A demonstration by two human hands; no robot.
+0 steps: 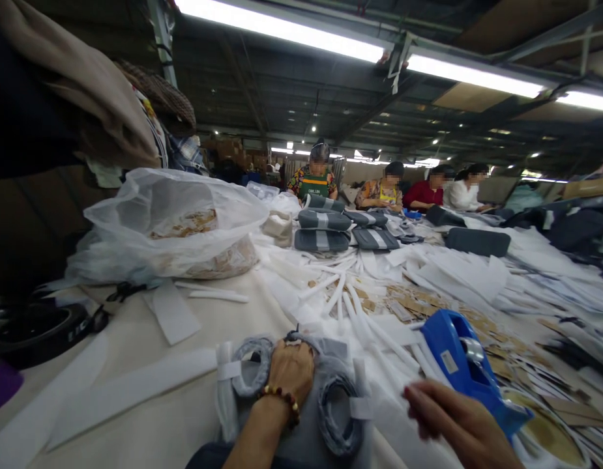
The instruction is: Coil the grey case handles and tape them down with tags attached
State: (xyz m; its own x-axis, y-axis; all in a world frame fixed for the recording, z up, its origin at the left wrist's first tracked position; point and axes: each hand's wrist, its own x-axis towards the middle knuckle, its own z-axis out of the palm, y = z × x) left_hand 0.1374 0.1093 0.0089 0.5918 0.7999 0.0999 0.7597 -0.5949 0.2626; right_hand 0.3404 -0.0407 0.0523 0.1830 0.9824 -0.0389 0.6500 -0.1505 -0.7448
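**Fingers first: L hand [291,365] bent over grey bag, R hand [455,410] narrow & off it**

L hand's fingertips point far & are partly hidden, so can't tell if they grip or only press. R hand's fingers sit close tog., slightly bent; too blurred to tell if anything's pinched.

L to R: white foam strip [135,394] lies flat on the L, its R end up by the bag. Then the grey bag [308,440], near centre, w/ L coil [266,361] & R coil [325,417], both plastic-wrapped, either side of L hand. L white band [229,370] on the L coil's outer side, R white band [361,408] on the R coil's. R hand is apart from the bag, just near-L of blue tape dispenser [460,381].

To do it well, I'd say: press btwn the coils, not on them, so wraps don't slip; line both coils up evenly; smooth the bands flat; bring R hand in low, clear of the loose white strips [352,306] on the far side.
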